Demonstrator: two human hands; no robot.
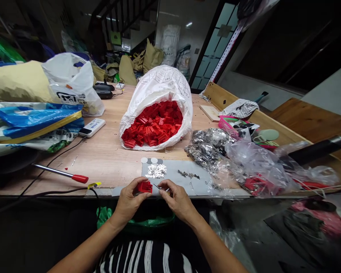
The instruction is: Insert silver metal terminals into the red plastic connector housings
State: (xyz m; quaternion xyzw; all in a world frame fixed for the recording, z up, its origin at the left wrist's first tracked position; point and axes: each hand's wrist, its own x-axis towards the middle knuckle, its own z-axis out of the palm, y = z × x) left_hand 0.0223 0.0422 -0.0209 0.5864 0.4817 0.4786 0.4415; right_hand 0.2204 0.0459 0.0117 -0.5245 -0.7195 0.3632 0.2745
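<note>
Left hand (130, 198) holds a small red rectangular plastic block (145, 186) between thumb and fingers, just over the bench's front edge; right hand (178, 199) pinches a thin silvery metal sliver (158, 186) between thumb and forefinger, tip right by the block; can't tell at this size if it touches. Both grips pressed together, neither spread.

Handling, my read: keep both wrists low and the heels of the hands close together so the block can't wander; hold the sliver short, near its tip, so it doesn't flex; line it up square to the block before any pressure; keep the block's working face turned up to the eye, since the fingers crowd the view.

Around it: flat grey sheet (182, 180) right under the hands, with a few small metal clips (189, 174) lying on it and a pale blurred patch (156, 171) nobody could read; white woven sack with printed markings (156, 85) lying open on its side, packed with more red blocks (153, 123); light plywood bench (108, 161) beneath it all; crumpled clear plastic bags of silver metal pieces (207, 146) to the right; steel-shafted tool with a red handle (74, 176) to the left.
</note>
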